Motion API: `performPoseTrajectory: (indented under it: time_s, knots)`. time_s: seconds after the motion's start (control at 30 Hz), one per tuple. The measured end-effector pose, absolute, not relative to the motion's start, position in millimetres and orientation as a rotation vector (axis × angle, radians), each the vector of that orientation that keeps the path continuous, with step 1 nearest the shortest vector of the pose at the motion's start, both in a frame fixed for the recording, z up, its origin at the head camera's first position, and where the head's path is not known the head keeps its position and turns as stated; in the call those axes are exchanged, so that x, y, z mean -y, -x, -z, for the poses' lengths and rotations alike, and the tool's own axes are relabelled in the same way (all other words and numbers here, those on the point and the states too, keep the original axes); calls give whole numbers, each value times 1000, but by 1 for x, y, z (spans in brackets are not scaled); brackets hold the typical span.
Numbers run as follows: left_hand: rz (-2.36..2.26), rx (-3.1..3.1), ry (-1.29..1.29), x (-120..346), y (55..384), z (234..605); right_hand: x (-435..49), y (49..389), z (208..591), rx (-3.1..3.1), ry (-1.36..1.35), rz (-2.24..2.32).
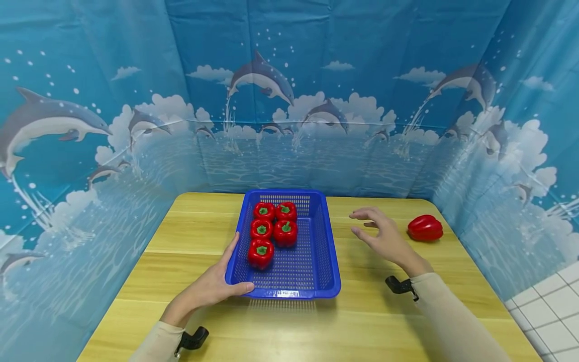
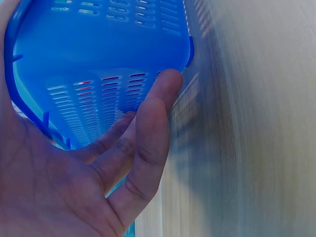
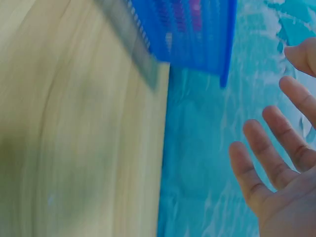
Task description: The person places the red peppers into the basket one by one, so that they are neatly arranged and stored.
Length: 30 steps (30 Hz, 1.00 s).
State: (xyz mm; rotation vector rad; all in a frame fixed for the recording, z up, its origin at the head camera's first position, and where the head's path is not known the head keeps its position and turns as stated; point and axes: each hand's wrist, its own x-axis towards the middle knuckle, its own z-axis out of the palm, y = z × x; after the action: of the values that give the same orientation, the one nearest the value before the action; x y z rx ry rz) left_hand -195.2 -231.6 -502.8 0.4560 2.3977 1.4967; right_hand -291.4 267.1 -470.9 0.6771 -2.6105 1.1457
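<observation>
A blue plastic basket (image 1: 293,261) sits at the middle of the wooden table, with several red bell peppers (image 1: 261,254) grouped in its left part, green stems up. My left hand (image 1: 210,284) grips the near left corner, thumb over the rim and fingers along the outer side. In the left wrist view those fingers (image 2: 148,143) lie against the slotted basket wall (image 2: 103,54). My right hand (image 1: 382,236) hovers over the table between the basket and a lone red bell pepper (image 1: 425,228), its fingers spread and holding nothing. The right wrist view shows these fingers (image 3: 276,148) apart from the basket.
The wooden table (image 1: 181,241) has its far edge close to a blue dolphin-print curtain (image 1: 289,156), which also hangs along both sides. White tiles (image 1: 549,306) show at the lower right.
</observation>
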Motion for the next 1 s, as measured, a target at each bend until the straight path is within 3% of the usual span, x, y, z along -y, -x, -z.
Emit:
performPoseTrajectory:
  time_s: [1.0]
  knots:
    - [-1501, -2388, -488, 234, 200, 509, -372, 292, 509, 2509, -277, -1001]
